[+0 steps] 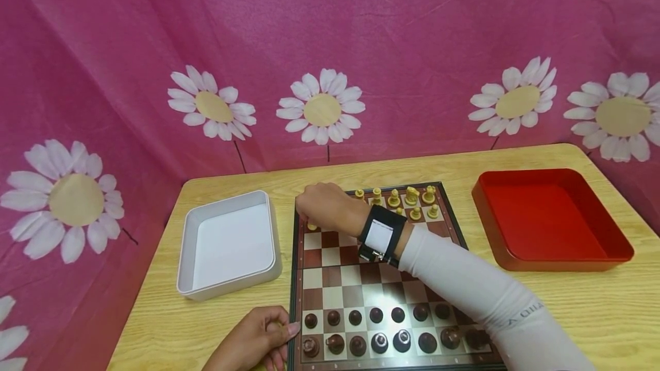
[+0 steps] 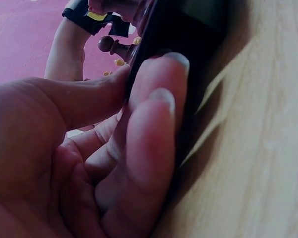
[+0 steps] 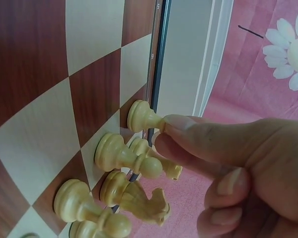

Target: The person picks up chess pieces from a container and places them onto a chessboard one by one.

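A brown-and-cream chessboard (image 1: 330, 277) lies on the table, dark pieces along its near side and light pieces along its far side. At the far left corner my right hand (image 1: 327, 205) pinches the head of a light pawn (image 3: 141, 117) between thumb and forefinger; the pawn's base is on a dark square by the edge. Beside it stand another light pawn (image 3: 119, 153), a rook (image 3: 164, 163) and a knight (image 3: 139, 198). My left hand (image 1: 255, 336) holds the board's near left edge, thumb on the rim and fingers curled under it, near a dark pawn (image 2: 114, 47).
A white tray (image 1: 275, 245) stands left of the board, and a red tray (image 1: 559, 265) stands to its right. My right forearm (image 1: 459, 276) crosses over the board and hides some pieces. Behind the wooden table (image 1: 149, 308) hangs a pink cloth (image 1: 412, 27) with daisies.
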Demonstrator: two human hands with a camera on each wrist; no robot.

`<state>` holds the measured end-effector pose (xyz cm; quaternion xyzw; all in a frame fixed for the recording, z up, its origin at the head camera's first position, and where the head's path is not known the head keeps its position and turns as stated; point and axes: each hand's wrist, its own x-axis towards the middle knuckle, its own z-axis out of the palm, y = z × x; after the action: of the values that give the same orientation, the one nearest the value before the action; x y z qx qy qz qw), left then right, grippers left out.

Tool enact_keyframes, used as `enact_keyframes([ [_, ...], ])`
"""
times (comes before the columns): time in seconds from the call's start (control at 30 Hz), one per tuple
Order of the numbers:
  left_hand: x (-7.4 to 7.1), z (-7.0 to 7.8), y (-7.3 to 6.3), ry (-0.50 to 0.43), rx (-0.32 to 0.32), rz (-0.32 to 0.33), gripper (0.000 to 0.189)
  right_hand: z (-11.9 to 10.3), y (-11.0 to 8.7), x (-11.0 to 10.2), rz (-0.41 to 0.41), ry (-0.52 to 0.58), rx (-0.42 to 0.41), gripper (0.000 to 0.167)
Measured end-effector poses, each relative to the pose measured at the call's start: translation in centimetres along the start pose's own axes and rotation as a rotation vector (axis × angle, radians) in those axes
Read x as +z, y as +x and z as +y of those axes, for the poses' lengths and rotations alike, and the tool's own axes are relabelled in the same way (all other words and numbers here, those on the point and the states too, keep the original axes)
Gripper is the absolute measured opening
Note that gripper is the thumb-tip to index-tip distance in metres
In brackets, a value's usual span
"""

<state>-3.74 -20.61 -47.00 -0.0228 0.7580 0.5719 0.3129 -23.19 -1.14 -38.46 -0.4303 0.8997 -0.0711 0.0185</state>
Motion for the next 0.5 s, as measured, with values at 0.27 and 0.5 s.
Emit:
enact_keyframes([
  [0.27, -0.2, 0.1, 0.2, 0.011, 0.007, -0.017, 0.032, 0.2, -0.6, 0.1, 0.009, 0.016, -0.005, 0.026],
  [0.5, -0.6, 0.1, 0.3, 0.011, 0.031, -0.027, 0.031, 0.1, -1.8, -0.4, 0.047, 0.002, -0.02, 0.022],
])
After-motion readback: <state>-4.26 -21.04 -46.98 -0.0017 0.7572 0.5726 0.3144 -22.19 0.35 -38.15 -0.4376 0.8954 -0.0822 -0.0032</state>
